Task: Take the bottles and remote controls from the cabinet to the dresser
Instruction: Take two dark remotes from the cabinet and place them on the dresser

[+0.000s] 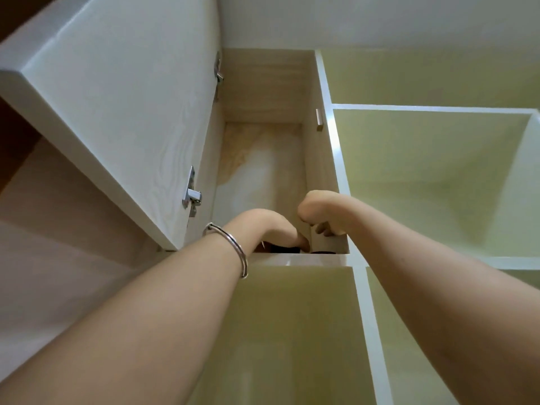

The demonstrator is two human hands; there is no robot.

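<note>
The view is directed upward into a high cabinet (264, 92) whose door (117, 106) is swung wide to the left on two metal hinges (191, 197). The open compartment is narrow, bounded on the right by a side panel (320, 159) and at the bottom by the front edge of its shelf (304, 260). Most of the compartment above the hands is seen as open room, up to the pale back wall.

Both arms are raised to that front edge. The left hand (263, 226), with two thin silver bangles (233, 247) on the wrist, is bent over the shelf edge, its fingers curled down onto a dark object (285, 249) lying just behind the edge; only a thin strip of it shows, so it cannot be told whether it is a remote control or a bottle cap, nor whether it is truly gripped. The right hand (318, 209) is clenched around the top of a white bottle (324, 242) standing in the right front corner of the shelf, close against the side panel. A dark base is seen beneath the bottle at the shelf edge.

To the right and below, open pale green cubbies (423, 176) are divided by white edges (359, 317). The dresser is not in view.
</note>
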